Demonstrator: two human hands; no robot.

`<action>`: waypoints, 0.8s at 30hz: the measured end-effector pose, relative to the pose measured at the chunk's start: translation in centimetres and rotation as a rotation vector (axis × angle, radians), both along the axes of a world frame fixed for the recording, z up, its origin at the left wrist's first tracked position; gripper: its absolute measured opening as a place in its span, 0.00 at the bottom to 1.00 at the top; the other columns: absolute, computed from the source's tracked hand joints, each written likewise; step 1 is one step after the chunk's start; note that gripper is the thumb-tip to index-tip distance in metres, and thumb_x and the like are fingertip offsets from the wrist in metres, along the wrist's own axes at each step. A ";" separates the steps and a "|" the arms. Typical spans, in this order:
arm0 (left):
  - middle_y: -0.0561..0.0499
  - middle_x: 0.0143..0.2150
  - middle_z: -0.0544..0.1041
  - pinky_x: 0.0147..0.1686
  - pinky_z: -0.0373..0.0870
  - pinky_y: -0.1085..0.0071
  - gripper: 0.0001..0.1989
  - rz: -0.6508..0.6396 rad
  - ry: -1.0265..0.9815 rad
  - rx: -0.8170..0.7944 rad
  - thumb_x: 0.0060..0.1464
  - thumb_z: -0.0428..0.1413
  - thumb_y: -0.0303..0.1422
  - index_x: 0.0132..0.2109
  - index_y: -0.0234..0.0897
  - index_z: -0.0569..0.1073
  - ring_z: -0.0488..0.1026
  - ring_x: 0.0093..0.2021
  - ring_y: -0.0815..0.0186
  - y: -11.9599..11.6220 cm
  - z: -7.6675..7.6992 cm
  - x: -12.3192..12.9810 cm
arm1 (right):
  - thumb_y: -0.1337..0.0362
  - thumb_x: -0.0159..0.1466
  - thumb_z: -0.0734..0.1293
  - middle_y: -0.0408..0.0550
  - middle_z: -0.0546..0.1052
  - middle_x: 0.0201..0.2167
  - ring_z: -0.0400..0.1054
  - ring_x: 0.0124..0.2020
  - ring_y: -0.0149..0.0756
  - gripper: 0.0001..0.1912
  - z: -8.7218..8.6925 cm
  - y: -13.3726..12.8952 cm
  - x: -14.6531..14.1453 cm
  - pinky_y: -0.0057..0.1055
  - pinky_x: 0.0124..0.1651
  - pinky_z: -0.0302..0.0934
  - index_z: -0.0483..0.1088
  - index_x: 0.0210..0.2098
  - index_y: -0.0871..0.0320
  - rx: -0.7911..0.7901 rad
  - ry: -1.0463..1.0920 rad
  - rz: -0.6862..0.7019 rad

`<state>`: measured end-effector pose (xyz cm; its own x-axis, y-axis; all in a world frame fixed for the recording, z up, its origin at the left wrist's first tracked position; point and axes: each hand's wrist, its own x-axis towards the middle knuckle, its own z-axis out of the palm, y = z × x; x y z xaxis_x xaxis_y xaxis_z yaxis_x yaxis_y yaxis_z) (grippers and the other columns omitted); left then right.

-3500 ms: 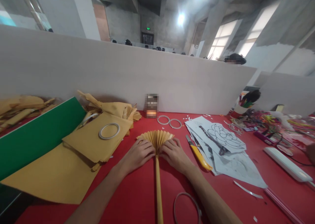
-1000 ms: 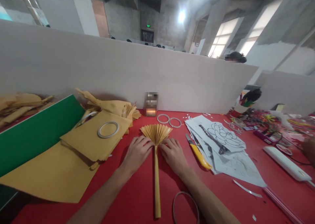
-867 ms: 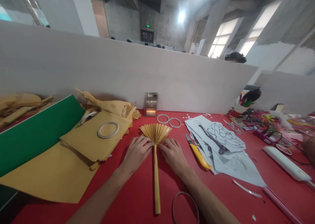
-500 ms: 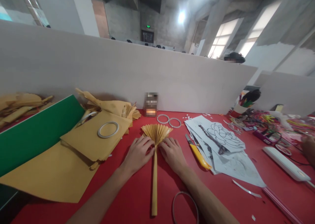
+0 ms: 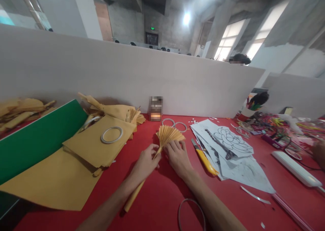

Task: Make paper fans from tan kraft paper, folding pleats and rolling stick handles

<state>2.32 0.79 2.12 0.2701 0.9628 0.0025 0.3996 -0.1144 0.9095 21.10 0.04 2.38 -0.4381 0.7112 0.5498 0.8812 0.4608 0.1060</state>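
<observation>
A pleated brown paper fan (image 5: pixel 169 135) with a long rolled paper handle is between my hands, its spread part facing away and its handle slanting down to the left. My left hand (image 5: pixel 147 161) is closed around the handle just below the pleats. My right hand (image 5: pixel 177 156) lies with bent fingers on the right lower edge of the pleats; whether it pinches the paper is partly hidden. A yellow utility knife (image 5: pixel 206 161) lies right of my right hand, its blade out. Near my right forearm is a thin ring (image 5: pixel 191 214).
Brown paper sheets (image 5: pixel 56 180) lie at left with a tape roll (image 5: pixel 111 135) on top, beside a green board (image 5: pixel 38 139). Two rings (image 5: pixel 180 126) sit beyond the fan. Line drawings (image 5: pixel 233 143) and a white power strip (image 5: pixel 296 168) are at right. A white partition (image 5: pixel 127 75) stands behind.
The fan has turned clockwise: its pleats swung right and its handle's lower end swung left. My left hand has shifted from the pleats' edge onto the handle.
</observation>
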 end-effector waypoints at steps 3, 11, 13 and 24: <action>0.50 0.31 0.80 0.13 0.61 0.73 0.19 -0.067 -0.146 -0.131 0.64 0.52 0.50 0.45 0.38 0.70 0.72 0.15 0.66 0.3 -0.5 0.2 | 0.72 0.73 0.65 0.50 0.77 0.42 0.67 0.45 0.46 0.05 0.0 -0.3 -0.4 0.46 0.57 0.52 0.70 0.45 0.55 0.029 0.073 0.033; 0.57 0.25 0.73 0.11 0.57 0.78 0.28 -0.044 -0.443 -0.254 0.60 0.55 0.60 0.45 0.38 0.72 0.64 0.13 0.73 0.0 0.1 0.8 | 0.62 0.74 0.65 0.50 0.75 0.43 0.70 0.43 0.41 0.04 -0.2 -1.1 -1.2 0.36 0.45 0.65 0.69 0.46 0.55 -0.068 0.960 0.040; 0.58 0.24 0.73 0.11 0.56 0.78 0.27 -0.050 -0.486 -0.269 0.59 0.55 0.60 0.43 0.38 0.71 0.63 0.13 0.73 -0.2 0.1 1.1 | 0.60 0.73 0.66 0.46 0.76 0.38 0.71 0.37 0.38 0.05 -0.3 -1.2 -1.4 0.33 0.40 0.65 0.71 0.43 0.54 -0.240 1.067 0.083; 0.54 0.22 0.76 0.11 0.57 0.79 0.27 -0.097 -0.516 -0.255 0.60 0.57 0.60 0.43 0.37 0.71 0.63 0.13 0.73 -0.4 -0.6 1.4 | 0.52 0.66 0.74 0.43 0.76 0.32 0.70 0.32 0.34 0.14 -0.7 -0.9 -1.8 0.30 0.37 0.66 0.75 0.38 0.55 -0.505 1.409 0.161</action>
<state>3.71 0.42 1.52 0.3822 0.9213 -0.0711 -0.1042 0.1195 0.9873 19.25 -0.86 1.67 0.1355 0.9462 0.2939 0.0613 0.2881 -0.9556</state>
